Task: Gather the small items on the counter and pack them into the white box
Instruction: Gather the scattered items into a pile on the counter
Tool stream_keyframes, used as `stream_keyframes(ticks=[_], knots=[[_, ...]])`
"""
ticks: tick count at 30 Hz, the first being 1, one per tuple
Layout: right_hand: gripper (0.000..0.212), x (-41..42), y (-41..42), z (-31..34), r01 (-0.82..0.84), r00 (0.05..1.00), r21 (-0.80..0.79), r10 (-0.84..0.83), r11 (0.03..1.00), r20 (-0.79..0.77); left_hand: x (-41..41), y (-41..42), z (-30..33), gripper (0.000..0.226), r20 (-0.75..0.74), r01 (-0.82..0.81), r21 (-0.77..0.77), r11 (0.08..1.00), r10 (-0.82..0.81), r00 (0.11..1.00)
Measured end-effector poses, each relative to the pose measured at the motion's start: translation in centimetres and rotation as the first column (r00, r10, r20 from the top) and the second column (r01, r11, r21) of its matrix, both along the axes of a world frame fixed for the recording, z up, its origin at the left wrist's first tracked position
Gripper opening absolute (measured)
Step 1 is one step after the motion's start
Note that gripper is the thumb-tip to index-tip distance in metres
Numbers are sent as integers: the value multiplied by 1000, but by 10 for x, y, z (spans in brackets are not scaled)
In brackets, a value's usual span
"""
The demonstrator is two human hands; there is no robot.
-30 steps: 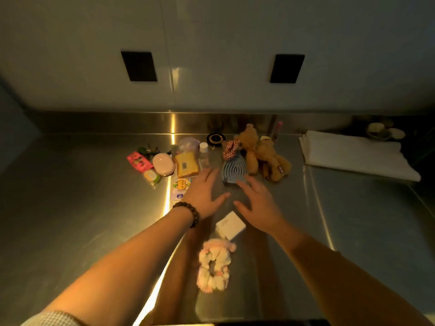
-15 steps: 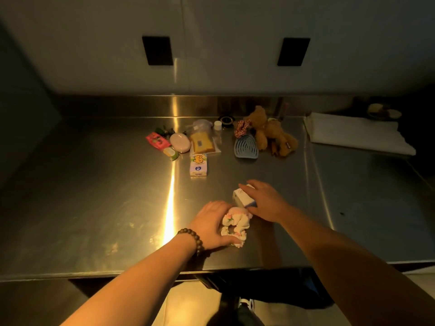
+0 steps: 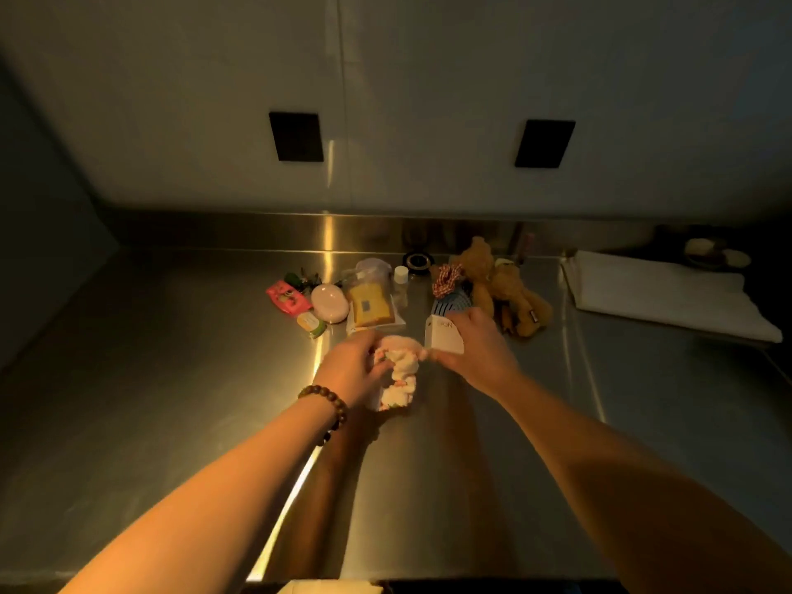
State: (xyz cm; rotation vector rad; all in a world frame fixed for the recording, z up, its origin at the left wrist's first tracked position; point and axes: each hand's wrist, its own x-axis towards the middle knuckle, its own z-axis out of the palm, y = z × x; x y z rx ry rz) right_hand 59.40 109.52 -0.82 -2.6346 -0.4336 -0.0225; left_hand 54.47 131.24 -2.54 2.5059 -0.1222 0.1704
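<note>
My left hand (image 3: 355,370) grips a fluffy pink-and-white scrunchie (image 3: 400,381) above the steel counter (image 3: 171,379). My right hand (image 3: 475,349) holds a small white box (image 3: 445,334), lifted and tilted beside the scrunchie. Farther back lie a pink packet (image 3: 286,297), a pale oval case (image 3: 329,303), a green-yellow tube (image 3: 311,324), a bagged yellow item (image 3: 369,308), a small white-capped bottle (image 3: 401,279), a blue ridged piece (image 3: 448,304) with a red-white scrunchie (image 3: 445,278) on it, and a brown plush toy (image 3: 505,289).
A folded white cloth (image 3: 660,293) lies at the right, with small dishes (image 3: 715,252) behind it. A black round item (image 3: 418,261) sits by the backsplash. The counter's front edge (image 3: 471,578) runs along the bottom of the view.
Both hands have lifted off the counter: the left raised the pink scrunchie, the right raised the white box. The view has tilted up and nearer to the items.
</note>
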Motion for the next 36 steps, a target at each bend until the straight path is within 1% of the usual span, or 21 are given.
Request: stream_keyframes(ticks=[2, 5, 7, 10, 16, 20, 23, 26, 29, 33, 34, 36], knots=[[68, 33, 0, 10, 9, 999, 20, -10, 1000, 38, 31, 10, 13, 37, 53, -76, -13, 997, 76, 996], [67, 87, 4, 23, 1, 997, 51, -5, 999, 75, 79, 25, 30, 40, 84, -191, -27, 981, 192, 978], [67, 121, 9, 29, -16, 993, 16, 14, 1000, 117, 109, 32, 36, 36, 101, -245, -37, 969, 247, 964], [71, 162, 17, 32, -6, 990, -56, 14, 998, 142, 146, 40, 39, 34, 59, -309, -50, 950, 311, 949], [67, 221, 40, 9, -99, 995, -94, 100, 991, 7, 201, 50, 17, 34, -29, -344, 20, 939, 344, 938], [67, 242, 54, -15, -154, 988, -178, 155, 972, -13, 220, 49, -2, 35, -113, -355, 28, 934, 356, 928], [68, 249, 61, -33, -147, 989, -223, 144, 964, -29, 230, 50, -16, 35, -118, -350, 32, 936, 351, 929], [67, 255, 66, -48, -132, 991, -238, 128, 962, -33, 238, 51, -27, 39, -150, -341, 47, 939, 344, 927], [69, 261, 67, -54, -118, 993, -229, 117, 966, -18, 242, 53, -36, 44, -141, -330, 81, 940, 339, 930], [72, 260, 67, -52, -135, 990, -266, 139, 955, -3, 238, 57, -38, 52, -123, -309, 50, 950, 313, 942], [70, 258, 67, -49, -130, 990, -257, 138, 957, 11, 236, 58, -36, 56, -119, -306, 35, 951, 308, 944], [64, 251, 67, -39, -138, 989, -178, 146, 974, 36, 230, 60, -30, 63, -103, -288, 26, 957, 289, 952]])
